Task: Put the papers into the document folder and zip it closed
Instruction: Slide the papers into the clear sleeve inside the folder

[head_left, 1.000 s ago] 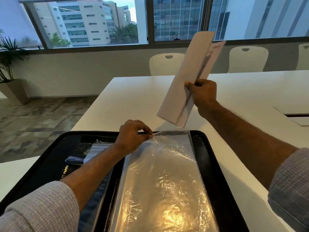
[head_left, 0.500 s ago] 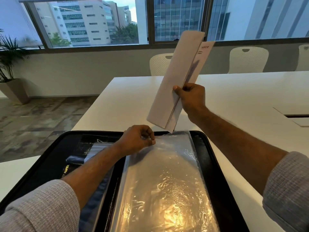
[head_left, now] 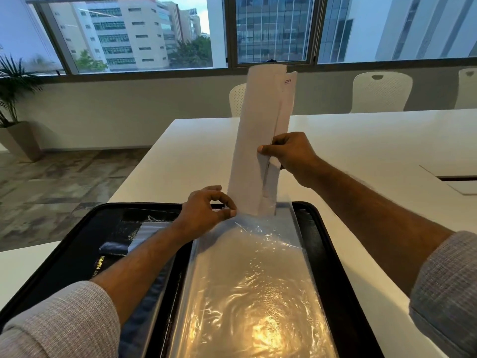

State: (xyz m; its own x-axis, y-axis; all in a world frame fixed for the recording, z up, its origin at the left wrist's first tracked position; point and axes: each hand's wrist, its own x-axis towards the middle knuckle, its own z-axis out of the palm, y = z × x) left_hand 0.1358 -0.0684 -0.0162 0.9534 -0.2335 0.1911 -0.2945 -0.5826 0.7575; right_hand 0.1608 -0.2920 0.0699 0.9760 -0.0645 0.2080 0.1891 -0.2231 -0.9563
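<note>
Two bare hands are at work over an open black zip-edged document folder [head_left: 325, 244] that lies flat on a white rectangular table [head_left: 196, 148]. Left hand [head_left: 204, 213]: thumb and forefinger tips [head_left: 232, 212] meet in a narrow pinch on the far edge of a clear, crinkled plastic sleeve [head_left: 253, 275], lifting that edge; the other fingers curl loosely above. Right hand [head_left: 289, 153]: thumb in front, fingers curled behind, gripping a sheaf of white papers [head_left: 258, 140] folded or bowed lengthwise. The papers stand nearly upright, tilted slightly away, with the grip about midway along their length. Their lower end sits at the mouth of the plastic sleeve, just beside the left pinch; whether the end is already inside the sleeve or only touching its rim cannot be told. A second sheet shows behind the first at the top right, with small printed letters near its corner.

The sleeve lies on the right half of the folder and carries a bright yellowish glare near the camera. The left half of the folder holds dark pockets and a strip with yellow lettering, partly hidden by the left forearm. Both forearms are bare, with grey knitted sleeves [head_left: 64, 321] pushed back.

Beyond the table: white perforated chairs [head_left: 382, 91], a wide window [head_left: 144, 34] onto office buildings, a potted palm [head_left: 15, 104] at far left, and a recessed panel [head_left: 459, 182] in the tabletop at right.
</note>
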